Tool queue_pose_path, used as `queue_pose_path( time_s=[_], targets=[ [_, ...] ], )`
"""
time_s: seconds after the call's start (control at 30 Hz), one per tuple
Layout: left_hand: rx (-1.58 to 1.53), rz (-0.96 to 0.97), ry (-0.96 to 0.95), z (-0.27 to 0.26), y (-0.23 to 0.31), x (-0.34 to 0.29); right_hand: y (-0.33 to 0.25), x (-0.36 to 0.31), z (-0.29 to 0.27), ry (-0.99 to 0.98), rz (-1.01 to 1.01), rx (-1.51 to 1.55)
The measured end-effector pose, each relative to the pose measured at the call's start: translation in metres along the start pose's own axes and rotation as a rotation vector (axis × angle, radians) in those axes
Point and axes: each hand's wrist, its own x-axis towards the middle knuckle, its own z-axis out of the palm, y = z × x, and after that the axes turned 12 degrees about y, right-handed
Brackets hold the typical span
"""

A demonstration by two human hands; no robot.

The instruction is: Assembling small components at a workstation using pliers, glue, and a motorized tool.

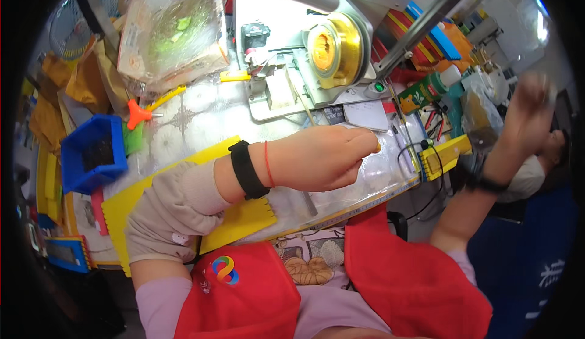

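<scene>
My left hand (326, 158) reaches across the table's middle with its fingers curled closed. A tiny yellow bit shows at the fingertips, too small to name; the palm side is hidden. Beneath that forearm lies a yellow sheet with a toothed edge (244, 220). Just beyond the hand stands a small bench machine (274, 104) carrying a golden-yellow roll (341, 49). My right hand (533, 95) is raised at the far right, away from the table, and its fingers are smeared by motion. Both wrists wear black bands.
A blue bin (79, 141) with dark contents sits at the left, beside an orange-handled tool (139, 114). Behind it rests a plastic-lined box (137, 64). A green bottle (420, 95), a black cable (440, 180) and a metal pole (432, 19) stand right. Another person (527, 177) is beyond my right arm.
</scene>
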Motion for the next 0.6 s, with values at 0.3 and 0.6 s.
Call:
queue_pose_path(
  time_s=[0.3, 0.6],
  targets=[
    [-0.254, -0.111, 0.161, 0.004, 0.007, -0.001, -0.106, -0.210, -0.259, 1.228, 0.127, -0.146],
    [-0.508, -0.168, 0.396, 0.026, 0.059, 0.006, 0.012, -0.193, 0.066, -0.383, -0.382, -1.175]
  ],
)
